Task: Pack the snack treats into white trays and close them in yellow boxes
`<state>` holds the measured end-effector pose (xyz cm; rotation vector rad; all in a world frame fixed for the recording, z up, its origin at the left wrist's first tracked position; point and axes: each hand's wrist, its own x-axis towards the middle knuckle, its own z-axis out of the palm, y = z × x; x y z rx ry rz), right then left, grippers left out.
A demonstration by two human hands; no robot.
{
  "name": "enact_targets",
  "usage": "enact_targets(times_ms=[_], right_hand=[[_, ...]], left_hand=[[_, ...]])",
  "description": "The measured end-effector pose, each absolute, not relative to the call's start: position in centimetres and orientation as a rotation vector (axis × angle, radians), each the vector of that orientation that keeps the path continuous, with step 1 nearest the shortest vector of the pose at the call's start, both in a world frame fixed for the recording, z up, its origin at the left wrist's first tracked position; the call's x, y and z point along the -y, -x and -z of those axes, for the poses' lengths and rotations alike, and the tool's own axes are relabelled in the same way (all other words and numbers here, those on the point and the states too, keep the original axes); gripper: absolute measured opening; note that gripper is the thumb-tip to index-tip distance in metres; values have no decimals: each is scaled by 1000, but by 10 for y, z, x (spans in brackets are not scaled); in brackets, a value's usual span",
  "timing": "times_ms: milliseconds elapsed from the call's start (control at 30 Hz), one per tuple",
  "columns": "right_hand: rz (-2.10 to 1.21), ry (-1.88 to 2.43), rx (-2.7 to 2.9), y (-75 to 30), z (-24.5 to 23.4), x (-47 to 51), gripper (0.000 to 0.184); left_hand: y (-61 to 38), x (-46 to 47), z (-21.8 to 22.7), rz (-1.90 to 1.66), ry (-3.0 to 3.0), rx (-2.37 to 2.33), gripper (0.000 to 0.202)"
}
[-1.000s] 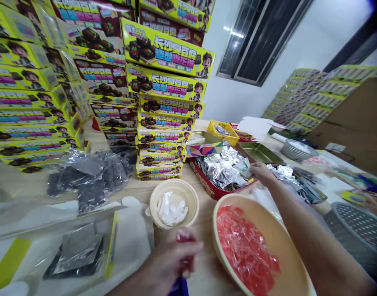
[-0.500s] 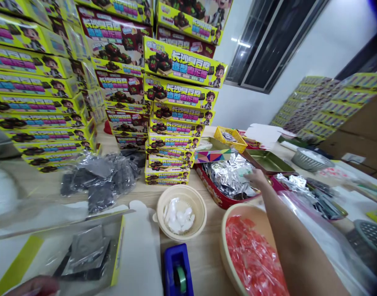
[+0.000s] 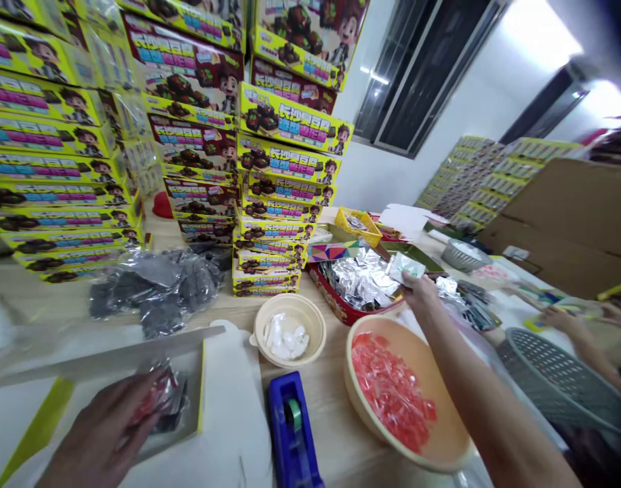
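Left hand (image 3: 99, 427) low and to the near left, fingers half curled around a red-and-clear packet (image 3: 158, 396), inside an open yellow-edged carton (image 3: 201, 386), with a dark pouch (image 3: 179, 407) just beneath. Right hand (image 3: 421, 293) farther out, thumb and fingers pinched firmly on a small silver-and-white sachet (image 3: 406, 268), just above the rim of a red tin tray (image 3: 335, 308) heaped with foil sachets (image 3: 358, 279). On the wooden table (image 3: 335, 434) between the hands, a cream bowl (image 3: 310, 325) of white wrapped pieces and, nearer, a blue tape dispenser (image 3: 290, 434). Just below the right hand, a wide peach bowl (image 3: 417, 346) full of red wrapped pieces (image 3: 392, 390). Toward the far left, a clear bag of dark packets (image 3: 158, 291) and tall stacks of yellow printed boxes (image 3: 285, 163). At far right, beyond a grey perforated basket (image 3: 559, 366), a co-worker's hands (image 3: 559, 318).
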<state>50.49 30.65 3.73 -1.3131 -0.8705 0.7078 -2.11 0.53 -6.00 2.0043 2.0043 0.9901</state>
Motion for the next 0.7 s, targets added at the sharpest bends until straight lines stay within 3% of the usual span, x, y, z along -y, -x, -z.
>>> enact_targets(times_ms=[133,233,300,367,500,700], right_hand=[[-1124,1126,925,-418,-44,-206,27],[-1420,1023,991,-338,-37,-122,29],[-1527,999,1012,-291,-28,-78,30],[-1546,971,1005,-258,-18,-48,33],[-1405,1020,1040,-244,1,-26,41],[-1337,1238,1834,-261,20,-8,27]], left_hand=[[-28,3,9,-1264,-1726,-1839,30],[-76,11,-29,-1214,-1277,-1478,29],[-97,15,-38,-1188,-1044,-1111,38],[-100,22,-35,-1180,-929,-935,32],[-57,45,-21,-1203,-923,-1088,22],[26,47,-7,-1404,-908,-1520,28]])
